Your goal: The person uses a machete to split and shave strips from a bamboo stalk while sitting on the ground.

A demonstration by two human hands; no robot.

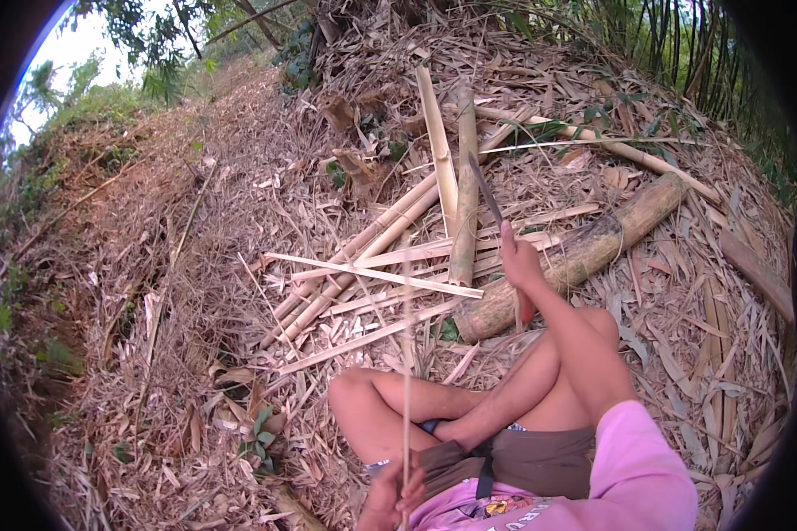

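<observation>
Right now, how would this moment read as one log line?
left hand: closed around thin strip | right hand: gripping long knife | nearby: thick log, split strips, leaf litter

head camera; wide fisheye; faces downward, ahead; lap [545, 460] near; greenery [704, 66] far

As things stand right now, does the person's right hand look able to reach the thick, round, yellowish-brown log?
Probably yes: the right hand appears close to the log, with nothing visible blocking the way. However, its grip is occupied by a long, dark-bladed knife.
</observation>
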